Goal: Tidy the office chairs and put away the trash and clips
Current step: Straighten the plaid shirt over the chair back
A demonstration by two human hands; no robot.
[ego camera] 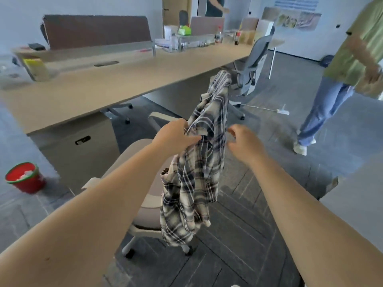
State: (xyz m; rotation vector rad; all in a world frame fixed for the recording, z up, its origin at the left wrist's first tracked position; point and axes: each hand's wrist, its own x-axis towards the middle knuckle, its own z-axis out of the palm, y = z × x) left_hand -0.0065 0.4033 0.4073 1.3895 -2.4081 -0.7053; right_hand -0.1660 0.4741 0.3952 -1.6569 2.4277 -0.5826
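Note:
My left hand point(176, 135) grips a plaid shirt point(199, 172) and holds it up in the air; the cloth hangs down in front of a light office chair point(136, 204) that stands below my arms. Just right of the shirt, my right hand point(243, 141) hovers with fingers loosely curled and holds nothing. A second, grey office chair point(255, 59) stands pushed toward the long wooden desk point(124, 79) further back. A red bin point(24, 178) with white trash inside sits on the floor at the left.
A person in a green shirt and jeans point(331, 96) stands at the right. Another person stands at the back. Bottles, boxes and a divider panel point(97, 31) sit on the desk. A white power strip point(283, 111) lies on the floor. A grey surface point(356, 204) juts in at the right.

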